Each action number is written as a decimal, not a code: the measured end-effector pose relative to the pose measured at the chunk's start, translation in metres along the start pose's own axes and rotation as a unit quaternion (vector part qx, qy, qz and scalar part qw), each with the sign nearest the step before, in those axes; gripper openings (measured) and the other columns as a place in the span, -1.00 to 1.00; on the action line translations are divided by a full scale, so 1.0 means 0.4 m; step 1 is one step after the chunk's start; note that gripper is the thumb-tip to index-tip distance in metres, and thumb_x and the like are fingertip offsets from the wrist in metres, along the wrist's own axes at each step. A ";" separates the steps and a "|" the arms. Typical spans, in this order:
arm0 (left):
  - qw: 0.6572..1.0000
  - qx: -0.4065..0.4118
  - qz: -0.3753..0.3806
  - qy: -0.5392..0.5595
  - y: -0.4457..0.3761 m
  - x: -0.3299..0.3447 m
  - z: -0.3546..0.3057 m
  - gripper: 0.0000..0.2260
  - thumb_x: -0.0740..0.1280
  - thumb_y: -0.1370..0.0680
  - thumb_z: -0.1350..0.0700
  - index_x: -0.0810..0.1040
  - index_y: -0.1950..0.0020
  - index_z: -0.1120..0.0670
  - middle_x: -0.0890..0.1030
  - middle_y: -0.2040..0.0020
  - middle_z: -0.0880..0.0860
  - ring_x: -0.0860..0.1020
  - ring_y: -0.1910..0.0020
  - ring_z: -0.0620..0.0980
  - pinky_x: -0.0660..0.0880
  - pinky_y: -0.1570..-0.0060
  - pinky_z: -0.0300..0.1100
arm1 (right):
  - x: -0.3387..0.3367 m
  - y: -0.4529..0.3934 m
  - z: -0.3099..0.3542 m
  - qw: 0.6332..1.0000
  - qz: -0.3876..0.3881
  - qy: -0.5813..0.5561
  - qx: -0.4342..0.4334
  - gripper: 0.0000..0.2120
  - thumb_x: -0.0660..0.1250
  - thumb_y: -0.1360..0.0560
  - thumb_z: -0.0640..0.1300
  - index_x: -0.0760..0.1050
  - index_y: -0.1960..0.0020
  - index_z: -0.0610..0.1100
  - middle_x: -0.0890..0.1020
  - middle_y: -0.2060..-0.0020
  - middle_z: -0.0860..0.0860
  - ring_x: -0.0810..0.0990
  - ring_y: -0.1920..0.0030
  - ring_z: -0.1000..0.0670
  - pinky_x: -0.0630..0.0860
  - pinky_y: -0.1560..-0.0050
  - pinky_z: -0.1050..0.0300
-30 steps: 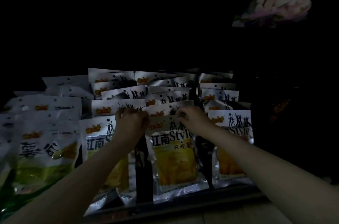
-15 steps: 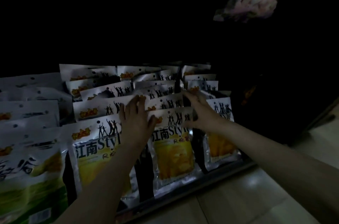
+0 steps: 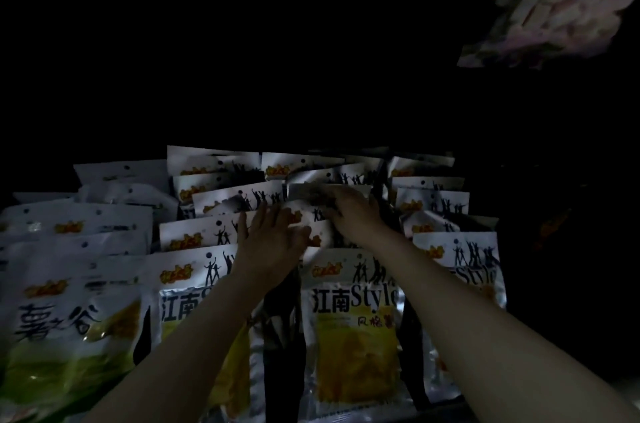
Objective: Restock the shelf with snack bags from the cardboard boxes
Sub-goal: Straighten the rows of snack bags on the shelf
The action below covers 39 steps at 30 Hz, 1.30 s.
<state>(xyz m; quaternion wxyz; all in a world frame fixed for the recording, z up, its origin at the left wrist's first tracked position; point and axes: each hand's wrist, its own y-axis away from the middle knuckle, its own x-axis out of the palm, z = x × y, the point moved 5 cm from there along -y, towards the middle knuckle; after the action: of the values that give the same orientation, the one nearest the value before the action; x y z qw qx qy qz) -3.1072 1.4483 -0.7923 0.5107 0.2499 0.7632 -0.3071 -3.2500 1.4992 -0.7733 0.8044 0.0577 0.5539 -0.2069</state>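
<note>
While fingers lie straight, left hand (image 3: 268,242) presses snack bags (image 3: 353,322), right hand (image 3: 349,211) blurred, grip unclear.

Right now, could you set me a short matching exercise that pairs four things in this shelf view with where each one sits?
Things:
1. left hand
2. right hand
3. green-bottomed bag
4. bag of pale pink sweets

Places:
A. top right, above the shelf rows
B. far left, front row
C. flat on the bag tops between the left and middle rows
D. on the bag tops in the middle row, further back

Pairs: 1-C, 2-D, 3-B, 4-A
</note>
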 end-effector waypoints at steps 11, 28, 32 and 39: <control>0.999 0.001 0.024 -0.046 -0.029 0.034 -0.013 -0.27 -0.22 -0.45 -0.31 0.02 -0.55 0.02 0.22 -0.51 0.05 0.03 -0.52 0.02 -0.17 -0.46 -0.01 | -0.088 -0.006 -0.068 0.989 -0.041 0.103 0.098 -0.79 0.20 -0.58 -0.25 0.50 -0.18 -0.13 0.48 -0.15 -0.18 0.43 -0.21 -0.22 0.34 -0.21 -0.08; 0.996 0.032 -0.002 0.079 -0.146 0.002 -0.009 -0.30 -0.16 -0.39 -0.25 0.06 -0.52 -0.06 0.02 -0.55 0.06 0.01 -0.53 0.06 -0.12 -0.45 0.02 | -0.038 -0.102 0.008 0.998 -0.023 0.045 -0.049 -0.55 0.16 -0.55 -0.31 0.26 -0.43 -0.16 0.27 -0.43 -0.11 0.25 -0.40 -0.13 0.23 -0.35 0.05; 0.991 0.034 0.002 0.132 -0.166 0.023 -0.017 -0.30 -0.09 -0.39 -0.26 0.08 -0.52 -0.08 0.02 -0.55 0.14 0.06 -0.51 0.14 0.06 -0.46 0.09 | -0.074 -0.098 -0.002 0.995 -0.062 -0.036 -0.067 -0.47 0.17 -0.55 -0.35 0.16 -0.48 -0.13 0.16 -0.48 -0.13 0.18 -0.45 -0.16 0.23 -0.39 0.02; 0.999 0.039 -0.020 0.027 -0.194 0.047 0.003 -0.13 -0.34 -0.23 -0.35 0.03 -0.52 -0.12 -0.07 -0.56 0.05 -0.08 -0.53 0.16 -0.02 -0.47 0.07 | -0.052 -0.140 -0.028 0.996 -0.027 0.085 0.001 -0.58 0.03 -0.63 0.05 0.20 -0.47 0.04 -0.01 -0.53 0.03 -0.12 -0.51 -0.11 -0.10 -0.48 -0.03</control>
<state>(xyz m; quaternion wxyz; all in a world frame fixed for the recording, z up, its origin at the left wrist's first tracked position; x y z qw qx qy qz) -3.1671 1.3952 -0.7937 0.4734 0.2621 0.7691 -0.3400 -3.2882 1.4576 -0.7510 0.7483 0.0610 0.6215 -0.2238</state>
